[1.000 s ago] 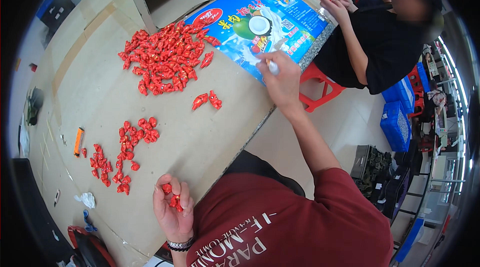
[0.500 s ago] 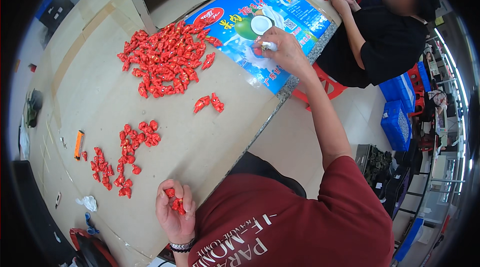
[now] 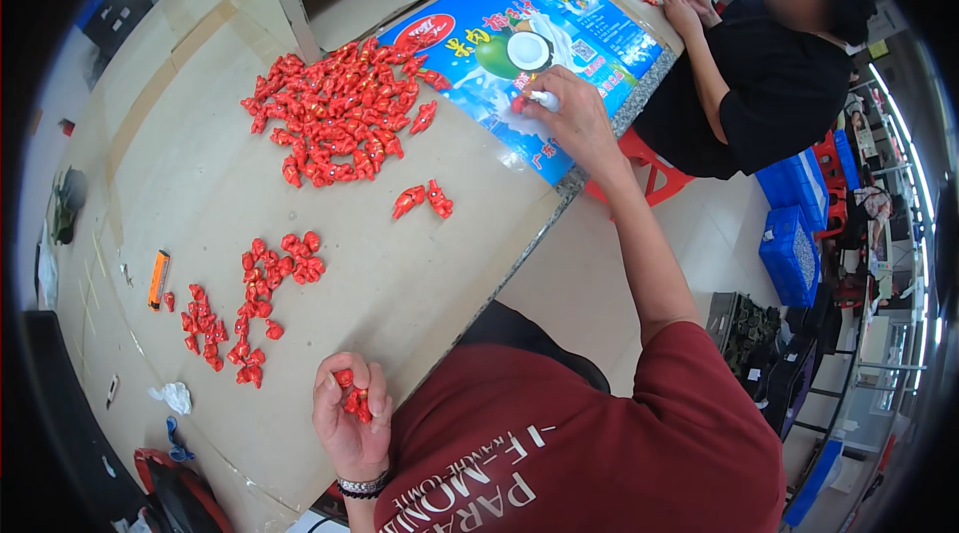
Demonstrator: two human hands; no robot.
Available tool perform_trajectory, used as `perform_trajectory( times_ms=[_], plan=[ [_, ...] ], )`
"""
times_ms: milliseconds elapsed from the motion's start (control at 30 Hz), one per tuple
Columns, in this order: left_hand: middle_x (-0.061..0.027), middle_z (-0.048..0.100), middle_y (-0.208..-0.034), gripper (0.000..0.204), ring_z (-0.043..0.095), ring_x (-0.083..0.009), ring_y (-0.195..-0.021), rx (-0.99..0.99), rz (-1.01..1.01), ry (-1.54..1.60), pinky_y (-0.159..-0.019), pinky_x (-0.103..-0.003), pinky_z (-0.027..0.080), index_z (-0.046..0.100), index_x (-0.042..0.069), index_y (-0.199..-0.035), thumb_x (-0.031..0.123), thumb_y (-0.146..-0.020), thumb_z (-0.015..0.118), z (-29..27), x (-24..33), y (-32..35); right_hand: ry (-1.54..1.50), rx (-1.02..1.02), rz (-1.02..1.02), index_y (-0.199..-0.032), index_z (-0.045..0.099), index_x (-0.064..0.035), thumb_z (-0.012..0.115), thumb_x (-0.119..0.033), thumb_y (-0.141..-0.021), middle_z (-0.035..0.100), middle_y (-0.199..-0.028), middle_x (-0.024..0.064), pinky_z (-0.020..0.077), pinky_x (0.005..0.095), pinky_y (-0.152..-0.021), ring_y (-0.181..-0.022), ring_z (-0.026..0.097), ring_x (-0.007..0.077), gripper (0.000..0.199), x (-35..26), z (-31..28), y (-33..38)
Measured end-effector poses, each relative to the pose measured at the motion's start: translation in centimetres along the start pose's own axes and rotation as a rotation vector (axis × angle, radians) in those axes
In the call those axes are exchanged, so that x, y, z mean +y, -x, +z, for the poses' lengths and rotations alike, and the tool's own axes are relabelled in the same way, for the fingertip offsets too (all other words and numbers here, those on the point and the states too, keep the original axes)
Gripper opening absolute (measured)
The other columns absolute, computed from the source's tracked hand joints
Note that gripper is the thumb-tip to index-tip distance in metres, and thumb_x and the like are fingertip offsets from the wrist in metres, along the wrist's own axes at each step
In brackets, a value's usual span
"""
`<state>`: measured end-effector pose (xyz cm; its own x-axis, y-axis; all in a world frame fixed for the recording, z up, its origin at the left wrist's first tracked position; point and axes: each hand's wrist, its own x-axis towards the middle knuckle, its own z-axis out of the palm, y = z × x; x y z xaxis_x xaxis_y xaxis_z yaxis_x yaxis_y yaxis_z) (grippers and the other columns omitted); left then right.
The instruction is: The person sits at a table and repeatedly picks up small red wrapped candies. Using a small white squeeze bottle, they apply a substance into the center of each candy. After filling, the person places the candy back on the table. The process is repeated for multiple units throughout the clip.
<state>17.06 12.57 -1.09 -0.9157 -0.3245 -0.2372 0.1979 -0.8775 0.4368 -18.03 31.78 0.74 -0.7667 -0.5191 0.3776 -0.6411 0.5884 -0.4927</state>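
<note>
My left hand (image 3: 350, 433), palm up by the table's near edge, is closed loosely around a few small glossy red figurine pieces (image 3: 355, 403). Over the blue printed sheet (image 3: 470, 83), my right hand (image 3: 579, 123) pinches a small white bottle (image 3: 544, 100). A reddish spot shows at the bottle's end; whether it is a cap or a separate piece I cannot tell. Two red figurines (image 3: 425, 200) lie between my hands. Beyond them a large heap of similar red figurines (image 3: 340, 113) spreads beside the sheet, while smaller red pieces (image 3: 255, 293) lie scattered left of my left hand.
An orange cutter (image 3: 158, 279), a crumpled white tissue (image 3: 172, 396) and a blue band (image 3: 178, 438) lie on the table's left. At the far right sits a person in black (image 3: 744, 83), handling small red pieces. Blue crates (image 3: 789, 253) stand on the floor.
My right hand has shifted slightly nearer with the white bottle. My left hand stays in place around its red pieces, and the view has drifted a little.
</note>
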Motion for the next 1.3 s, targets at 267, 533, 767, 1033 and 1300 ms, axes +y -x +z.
perform_trajectory(
  times_ms=[267,533,767,1033,1300],
  plan=[
    [-0.0081,0.05,-0.081,0.029,0.045,-0.0149,-0.059,0.062,0.026,0.022,-0.037,-0.02,0.036,0.053,0.001,-0.114,0.023,-0.096,0.049,0.2,-0.1,0.5,-0.248,-0.109,-0.199,-0.085,0.063,-0.0066,0.066,-0.001,-0.071,0.06,-0.087,0.0085,0.048,0.0361,-0.076,-0.087,0.06,0.0264,0.015,-8.2,1.5,2.6],
    [-0.0073,0.055,-0.09,0.031,0.044,-0.0115,-0.059,0.001,0.063,-0.013,-0.037,-0.017,0.035,0.048,0.004,-0.115,0.025,-0.094,0.056,-0.4,-0.3,0.5,-0.024,-0.206,-0.452,-0.078,0.057,-0.0059,0.059,-0.003,-0.071,0.05,-0.085,0.0083,0.0463,0.0386,-0.068,-0.081,0.057,0.0261,0.008,-14.8,5.6,6.6],
    [-0.0038,0.056,-0.092,0.03,0.042,-0.0089,-0.058,0.159,0.024,0.022,-0.042,-0.018,0.033,0.051,0.006,-0.111,0.033,-0.096,0.051,0.7,0.3,1.1,-0.073,-0.285,-0.417,-0.079,0.059,-0.0059,0.057,-0.001,-0.07,0.051,-0.084,0.0081,0.0464,0.0388,-0.069,-0.08,0.056,0.028,0.01,-15.6,7.0,7.1],
    [-0.0009,0.054,-0.085,0.037,0.039,-0.0082,-0.06,0.139,-0.048,0.216,-0.04,-0.018,0.03,0.053,0.006,-0.112,0.039,-0.099,0.041,0.0,0.9,1.4,-0.408,-0.323,-0.225,-0.095,0.062,-0.0031,0.065,0.006,-0.068,0.059,-0.089,0.0067,0.0453,0.0273,-0.075,-0.08,0.058,0.0166,0.028,-17.6,4.9,7.3],
    [0.0001,0.056,-0.082,0.039,0.04,-0.0073,-0.056,0.119,-0.008,0.168,-0.039,-0.018,0.03,0.053,0.008,-0.118,0.039,-0.096,0.047,-0.1,0.2,1.4,-0.991,-0.501,0.046,-0.104,0.05,-0.0046,0.052,0.011,-0.073,0.053,-0.1,0.0062,0.0424,0.026,-0.082,-0.097,0.052,0.0148,0.035,-18.9,4.5,9.2]
  ],
)
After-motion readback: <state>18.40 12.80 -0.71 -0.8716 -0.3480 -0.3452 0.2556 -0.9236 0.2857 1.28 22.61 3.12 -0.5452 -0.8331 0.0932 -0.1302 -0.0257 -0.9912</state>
